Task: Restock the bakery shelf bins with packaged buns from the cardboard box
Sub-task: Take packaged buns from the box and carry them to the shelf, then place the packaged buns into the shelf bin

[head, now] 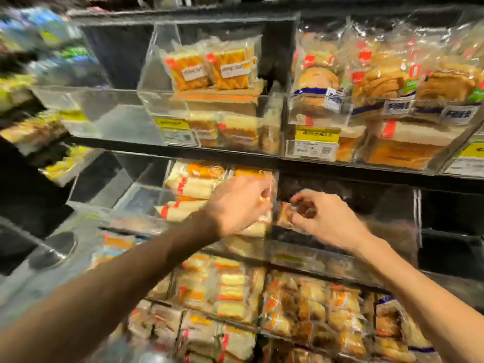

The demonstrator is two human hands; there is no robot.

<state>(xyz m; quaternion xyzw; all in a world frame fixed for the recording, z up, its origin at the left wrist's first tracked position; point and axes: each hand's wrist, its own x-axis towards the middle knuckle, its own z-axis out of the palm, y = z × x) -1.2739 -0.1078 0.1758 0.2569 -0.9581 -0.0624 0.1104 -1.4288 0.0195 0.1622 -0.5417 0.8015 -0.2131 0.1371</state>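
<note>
A small, crinkly, clear-wrapped brown bun packet point(288, 214) is sitting in the right hand point(327, 222), its grip pinching the wrapper between thumb and curled fingertips, just inside the left end of a clear acrylic bin point(327, 259) on the middle shelf. Just left of that grip, across a thin divider, the left hand point(239, 205) is curling its fingers over glossy packets of pale long rolls with red-orange bands point(188, 186); blur is hiding whether this grip is closing on one. Above both grips, bins are holding orange square cake slices point(209, 70) and round brown buns in shiny bags point(317, 82). Below the grips, more crinkly packets point(301, 305) are lying in rows.
</note>
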